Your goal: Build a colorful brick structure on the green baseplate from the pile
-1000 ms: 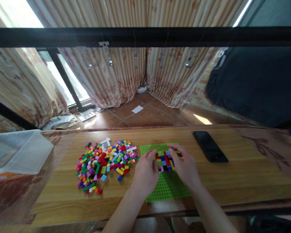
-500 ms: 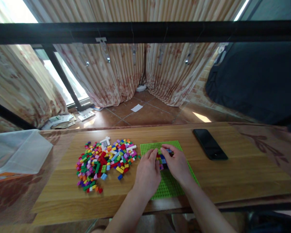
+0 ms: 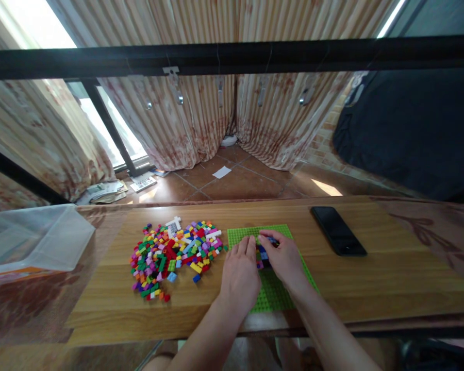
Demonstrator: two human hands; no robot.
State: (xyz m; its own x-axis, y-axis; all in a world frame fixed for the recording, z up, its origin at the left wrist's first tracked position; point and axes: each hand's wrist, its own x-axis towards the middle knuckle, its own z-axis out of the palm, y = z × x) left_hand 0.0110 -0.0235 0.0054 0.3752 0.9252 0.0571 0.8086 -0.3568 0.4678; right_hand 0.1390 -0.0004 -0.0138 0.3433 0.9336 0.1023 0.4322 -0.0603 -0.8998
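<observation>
A green studded baseplate (image 3: 272, 296) lies on the wooden table, with a small cluster of coloured toy bricks (image 3: 261, 253) on it, blue and purple among them. My left hand (image 3: 240, 273) rests over the left part of the plate, fingers stretched forward side by side, tips beside the cluster; its thumb is hidden. At the cluster's far right, my right hand (image 3: 284, 257) is closed in a pinch on a blue toy brick (image 3: 271, 240), largely covered by the fingers. Left of the plate spreads a pile of loose bricks (image 3: 174, 252) in many colours.
A black phone (image 3: 338, 231) lies right of the plate on the wooden table (image 3: 394, 278). A translucent plastic bin (image 3: 62, 239) stands at the left end. Beyond the table, a dark horizontal bar (image 3: 201, 61) crosses in front of striped curtains (image 3: 193, 129). Papers (image 3: 102, 191) lie on the floor.
The view has shifted slightly, so the scene sits a little further right. My left fingers look straighter and a bit further from the right fingertips; my right hand keeps its pinch at the cluster.
</observation>
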